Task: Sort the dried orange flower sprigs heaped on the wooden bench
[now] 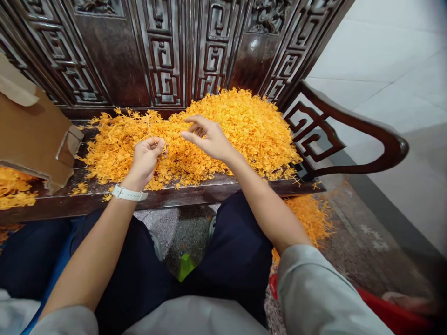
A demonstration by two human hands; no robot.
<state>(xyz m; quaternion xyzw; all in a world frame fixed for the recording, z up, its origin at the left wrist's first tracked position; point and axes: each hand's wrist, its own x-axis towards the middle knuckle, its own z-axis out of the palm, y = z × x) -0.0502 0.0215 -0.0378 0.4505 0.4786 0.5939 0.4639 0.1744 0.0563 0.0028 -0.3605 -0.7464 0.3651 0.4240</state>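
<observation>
In the head view, a wide heap of small orange plastic pieces, flower-like and branching, covers the dark wooden bench. My left hand, with a pale watch strap at the wrist, pinches a thin orange stem piece over the left part of the heap. To its right my right hand hovers above the heap, thumb and fingers apart and curved, with nothing visible in it. The hands do not touch each other.
A cardboard box stands on the bench at the left, with more orange pieces beside it. The carved backrest rises behind, and a curved armrest bounds the right. More orange pieces lie below the bench's right end.
</observation>
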